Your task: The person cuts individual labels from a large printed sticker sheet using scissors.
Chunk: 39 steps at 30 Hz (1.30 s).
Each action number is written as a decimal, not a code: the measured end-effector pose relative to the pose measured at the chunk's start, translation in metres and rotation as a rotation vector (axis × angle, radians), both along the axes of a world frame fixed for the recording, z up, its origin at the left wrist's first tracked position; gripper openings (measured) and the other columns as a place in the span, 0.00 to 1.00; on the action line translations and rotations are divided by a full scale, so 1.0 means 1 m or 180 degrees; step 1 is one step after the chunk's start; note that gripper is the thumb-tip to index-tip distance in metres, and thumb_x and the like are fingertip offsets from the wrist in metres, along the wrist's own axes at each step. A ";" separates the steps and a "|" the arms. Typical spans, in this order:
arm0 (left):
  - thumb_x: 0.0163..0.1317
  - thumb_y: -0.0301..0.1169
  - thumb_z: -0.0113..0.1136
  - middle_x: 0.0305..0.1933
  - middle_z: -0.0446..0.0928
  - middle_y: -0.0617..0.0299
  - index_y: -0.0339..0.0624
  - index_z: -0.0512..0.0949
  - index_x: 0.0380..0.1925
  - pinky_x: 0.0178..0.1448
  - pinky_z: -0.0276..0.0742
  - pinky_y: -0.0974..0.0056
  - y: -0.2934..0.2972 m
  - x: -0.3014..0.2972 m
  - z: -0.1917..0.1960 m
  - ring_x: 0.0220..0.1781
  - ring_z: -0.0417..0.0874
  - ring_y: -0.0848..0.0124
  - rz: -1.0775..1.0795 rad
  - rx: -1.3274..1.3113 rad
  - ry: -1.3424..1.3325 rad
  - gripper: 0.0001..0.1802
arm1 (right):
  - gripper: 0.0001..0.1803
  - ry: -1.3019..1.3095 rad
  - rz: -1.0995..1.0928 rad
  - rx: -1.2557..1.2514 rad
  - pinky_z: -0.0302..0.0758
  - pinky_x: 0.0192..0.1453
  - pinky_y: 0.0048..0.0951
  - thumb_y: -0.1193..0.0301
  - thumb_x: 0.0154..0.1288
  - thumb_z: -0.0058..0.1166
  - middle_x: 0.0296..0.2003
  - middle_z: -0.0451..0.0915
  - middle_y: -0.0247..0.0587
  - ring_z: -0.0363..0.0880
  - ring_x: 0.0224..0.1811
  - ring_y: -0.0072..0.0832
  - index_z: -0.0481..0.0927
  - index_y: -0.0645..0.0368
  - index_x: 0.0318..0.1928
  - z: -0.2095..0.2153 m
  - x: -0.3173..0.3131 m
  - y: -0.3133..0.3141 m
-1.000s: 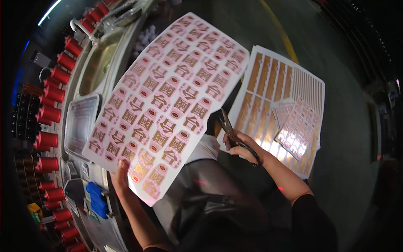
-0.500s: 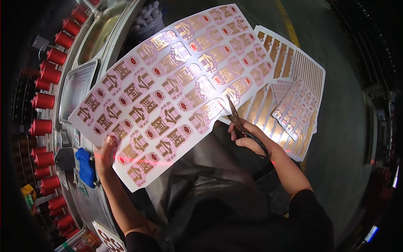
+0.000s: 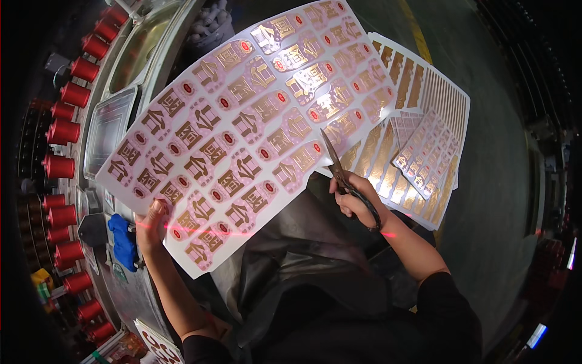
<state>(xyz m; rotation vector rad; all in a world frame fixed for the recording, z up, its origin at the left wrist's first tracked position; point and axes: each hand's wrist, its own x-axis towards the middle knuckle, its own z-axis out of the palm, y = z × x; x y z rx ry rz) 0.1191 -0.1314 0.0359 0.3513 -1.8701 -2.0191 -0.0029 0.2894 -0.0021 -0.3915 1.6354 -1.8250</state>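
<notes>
A large white sheet of pink and gold printed labels (image 3: 230, 136) with small red ovals is stretched out in front of me. My left hand (image 3: 153, 223) grips its lower left edge, thumb on top. In my right hand (image 3: 356, 197) is a pair of dark metal scissors (image 3: 337, 165), fingers wrapped round the handles. Their blades point away from me and reach into the sheet's near right edge, between two columns of labels. A slit with a slightly raised corner shows there. Part of the lower blade is hidden by the paper.
Beyond my right hand lies a stack of gold-printed sheets (image 3: 418, 82) with smaller label sheets (image 3: 427, 151) on top. Along the left run a metal counter with a clear tray (image 3: 110, 130), a blue cloth (image 3: 123, 242) and red cylinders (image 3: 62, 131). A tub of white pieces (image 3: 211, 27) stands far left.
The scissors have moved slightly up and left, deeper over the sheet, with the blades a little further apart. The sheet's far edge has shifted upward a little. My left hand keeps its grip.
</notes>
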 end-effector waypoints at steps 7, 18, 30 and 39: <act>0.55 0.29 0.61 0.34 0.73 0.62 0.35 0.65 0.52 0.38 0.66 0.72 0.004 -0.006 0.003 0.33 0.71 0.76 0.0088 0.0017 -0.0061 0.26 | 0.05 -0.0192 -0.0120 -0.0077 0.59 0.21 0.19 0.76 0.56 0.45 0.22 0.65 0.27 0.61 0.18 0.13 0.69 0.60 0.35 -0.006 0.001 -0.003; 0.54 0.30 0.62 0.33 0.73 0.63 0.36 0.68 0.50 0.37 0.66 0.71 0.015 0.003 0.003 0.32 0.71 0.75 -0.0132 0.0068 -0.0295 0.24 | 0.06 0.0160 0.0181 0.0155 0.67 0.25 0.20 0.76 0.57 0.44 0.23 0.68 0.31 0.67 0.19 0.16 0.68 0.62 0.37 -0.011 0.006 0.002; 0.54 0.31 0.63 0.31 0.74 0.62 0.34 0.70 0.47 0.36 0.66 0.71 0.015 0.011 0.007 0.31 0.72 0.75 -0.0177 -0.0004 -0.0422 0.22 | 0.06 0.0023 0.0025 0.0235 0.60 0.19 0.19 0.76 0.56 0.43 0.19 0.64 0.29 0.62 0.15 0.14 0.68 0.62 0.35 -0.018 0.018 -0.004; 0.53 0.32 0.64 0.31 0.74 0.62 0.35 0.70 0.46 0.35 0.66 0.71 0.009 0.010 0.004 0.31 0.72 0.75 -0.0190 -0.0151 -0.0454 0.22 | 0.08 -0.0448 0.0264 0.0224 0.62 0.19 0.20 0.76 0.57 0.43 0.19 0.65 0.31 0.63 0.15 0.16 0.68 0.62 0.38 -0.008 0.016 -0.002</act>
